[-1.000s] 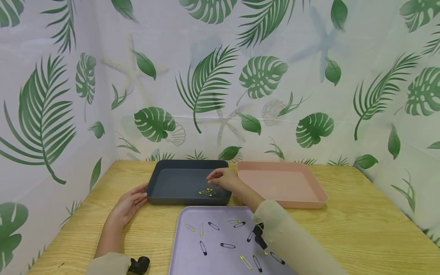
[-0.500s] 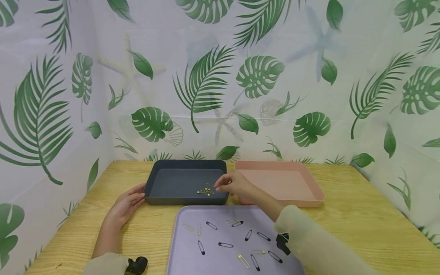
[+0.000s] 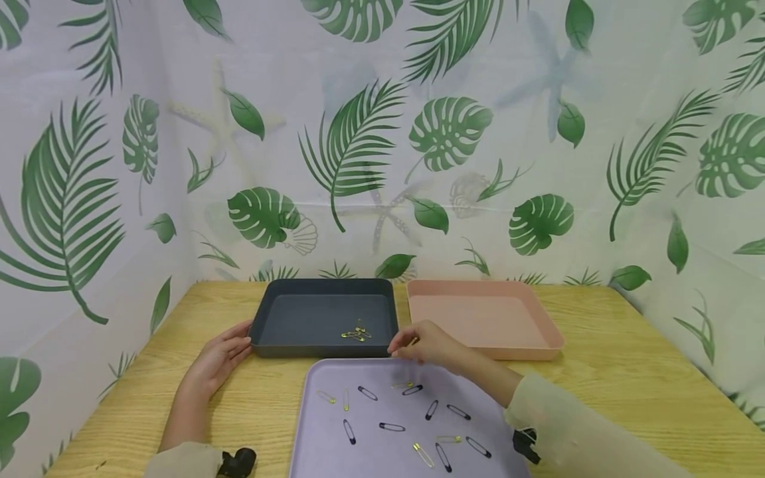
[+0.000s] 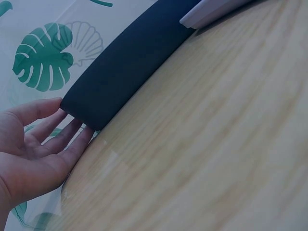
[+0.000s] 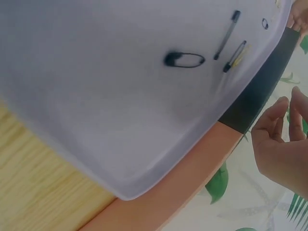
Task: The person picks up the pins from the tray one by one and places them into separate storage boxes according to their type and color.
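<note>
My left hand (image 3: 210, 362) rests its extended fingers against the left end of the dark grey tray (image 3: 319, 350), also seen in the left wrist view. Inside that tray, toward the front right, lies a small pile of gold safety pins (image 3: 361, 337). Near the tray's front right corner hovers my right hand (image 3: 429, 343), its fingers loosely bent. In the right wrist view the thumb and fingertips stand apart with nothing between them. Below it, the lilac tray (image 3: 352, 465) carries several scattered black safety pins (image 3: 383, 425) and several gold safety pins (image 3: 457, 439).
A pink tray (image 3: 472, 312) stands right of the dark one, behind my right forearm. All three trays sit on a wood-grain table (image 3: 621, 392). A leaf-patterned cloth (image 3: 358, 60) hangs behind and along both sides.
My right hand has drawn back from above the dark tray, toward me and to the right. One more gold pin shows on the pile there. My left hand stays against the tray.
</note>
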{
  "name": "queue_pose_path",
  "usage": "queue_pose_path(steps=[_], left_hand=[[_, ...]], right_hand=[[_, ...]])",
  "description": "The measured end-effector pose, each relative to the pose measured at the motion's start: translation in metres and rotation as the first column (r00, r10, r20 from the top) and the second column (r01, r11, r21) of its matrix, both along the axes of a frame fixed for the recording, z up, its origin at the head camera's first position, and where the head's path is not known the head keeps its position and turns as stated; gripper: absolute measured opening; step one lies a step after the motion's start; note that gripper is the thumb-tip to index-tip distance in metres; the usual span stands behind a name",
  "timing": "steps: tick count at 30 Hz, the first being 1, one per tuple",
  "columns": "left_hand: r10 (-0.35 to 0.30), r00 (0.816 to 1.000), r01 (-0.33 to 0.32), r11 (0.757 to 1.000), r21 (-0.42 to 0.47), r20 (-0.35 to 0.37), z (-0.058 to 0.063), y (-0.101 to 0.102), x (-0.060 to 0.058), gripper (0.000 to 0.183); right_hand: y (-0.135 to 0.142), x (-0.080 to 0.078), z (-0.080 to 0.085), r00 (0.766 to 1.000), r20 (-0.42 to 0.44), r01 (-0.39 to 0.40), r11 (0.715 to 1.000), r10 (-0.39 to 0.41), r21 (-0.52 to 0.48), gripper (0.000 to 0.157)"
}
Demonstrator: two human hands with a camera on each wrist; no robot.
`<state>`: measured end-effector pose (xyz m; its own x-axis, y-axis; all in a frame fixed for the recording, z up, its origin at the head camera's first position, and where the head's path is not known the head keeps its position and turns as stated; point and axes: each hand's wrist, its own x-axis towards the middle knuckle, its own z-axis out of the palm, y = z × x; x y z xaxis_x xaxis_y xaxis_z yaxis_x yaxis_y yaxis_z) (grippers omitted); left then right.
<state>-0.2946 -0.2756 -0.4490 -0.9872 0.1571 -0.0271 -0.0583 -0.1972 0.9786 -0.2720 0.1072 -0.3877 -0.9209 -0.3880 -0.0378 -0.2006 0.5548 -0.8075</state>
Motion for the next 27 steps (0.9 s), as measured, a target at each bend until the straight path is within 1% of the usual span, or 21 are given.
queue_pose_path(steps=[10, 17, 22, 27], left_hand=[[-0.006, 1.000, 0.006, 1.000, -0.014, 0.002, 0.001, 0.001, 0.001, 0.054], [-0.008, 1.000, 0.008, 1.000, -0.020, 0.000, 0.002, 0.001, 0.001, 0.055], [-0.010, 1.000, 0.010, 1.000, -0.023, -0.004, 0.001, 0.001, 0.001, 0.055], [-0.004, 1.000, 0.004, 1.000, -0.029, -0.004, 0.001, 0.000, 0.000, 0.054]], right_hand=[[0.011, 0.006, -0.017, 1.000, 0.020, -0.008, 1.000, 0.008, 0.001, 0.003], [0.016, 0.011, -0.023, 0.999, 0.026, -0.037, 0.999, 0.036, 0.030, 0.004], [0.014, 0.013, -0.028, 1.000, 0.023, -0.020, 0.998, 0.019, 0.056, 0.004], [0.012, 0.013, -0.034, 1.000, 0.013, 0.015, 0.996, -0.016, 0.088, 0.005]])
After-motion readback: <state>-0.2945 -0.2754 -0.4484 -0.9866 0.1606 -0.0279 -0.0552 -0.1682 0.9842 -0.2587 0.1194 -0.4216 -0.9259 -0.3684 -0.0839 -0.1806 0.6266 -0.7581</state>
